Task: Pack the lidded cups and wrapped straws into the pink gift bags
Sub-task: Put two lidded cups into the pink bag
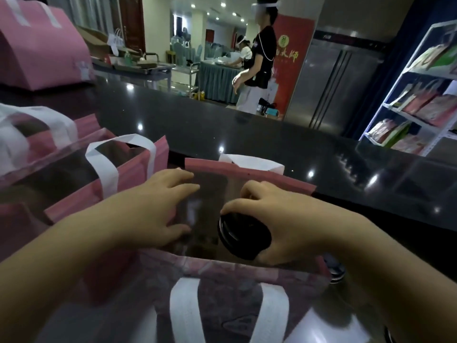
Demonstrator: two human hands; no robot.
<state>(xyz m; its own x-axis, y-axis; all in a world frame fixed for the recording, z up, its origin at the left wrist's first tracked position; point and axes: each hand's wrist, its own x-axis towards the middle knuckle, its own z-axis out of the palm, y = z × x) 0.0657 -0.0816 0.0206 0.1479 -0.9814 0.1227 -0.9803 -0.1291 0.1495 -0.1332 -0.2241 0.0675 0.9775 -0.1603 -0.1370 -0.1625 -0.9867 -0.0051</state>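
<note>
Your left hand (153, 206) reaches over the left wall of the nearest pink bag (247, 170), fingers straight and spread, pushing it open on the dark table (247, 125). Your right hand (291, 229) has its fingers curled round the black lid of a cup (243, 233), sitting in that bag's mouth on the right side. Four bags total: second bag (160, 154) and third bag (84, 125) just left, fourth bag (42, 50) further back. One cup. Can't tell what's inside the others.
</note>
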